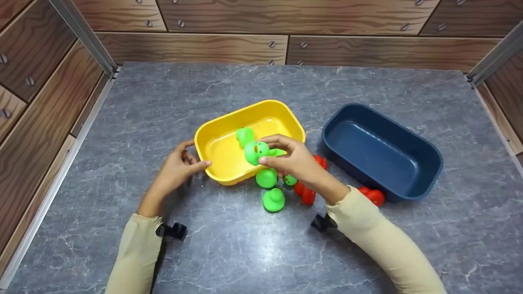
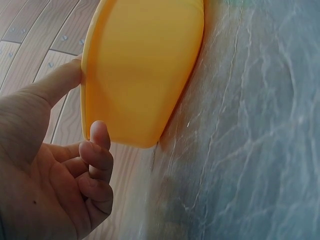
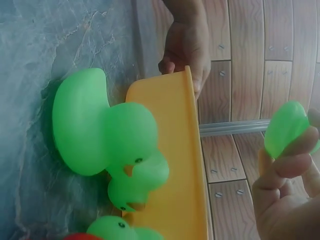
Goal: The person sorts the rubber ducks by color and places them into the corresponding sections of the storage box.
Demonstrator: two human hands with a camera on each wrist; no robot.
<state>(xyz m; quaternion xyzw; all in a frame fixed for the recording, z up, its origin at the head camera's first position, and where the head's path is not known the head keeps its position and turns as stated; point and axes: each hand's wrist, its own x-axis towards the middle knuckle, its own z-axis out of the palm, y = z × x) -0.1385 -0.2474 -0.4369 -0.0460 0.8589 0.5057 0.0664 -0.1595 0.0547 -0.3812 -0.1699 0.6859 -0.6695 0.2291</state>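
Observation:
My left hand (image 1: 175, 169) grips the left end of a yellow tub (image 1: 222, 159), thumb over the rim and fingers against its outer side. In the left wrist view the tub's end wall (image 2: 145, 65) stands beside the curled fingers. Over the tub, my right hand (image 1: 296, 159) pinches a green toy duck (image 1: 252, 153) between thumb and fingers. Another green duck (image 1: 245, 136) lies inside the tub, partly overlapped by the held one. In front of the tub, several more green ducks (image 1: 273, 201) sit on the table; the right wrist view shows them close up.
A dark blue tub (image 1: 376, 155) stands to the right on the grey marbled table (image 1: 229, 245). Red toys (image 1: 306, 194) lie under the right wrist, and another red toy (image 1: 374, 197) sits by the blue tub's near side. Wood-patterned panels (image 1: 196, 47) border the table.

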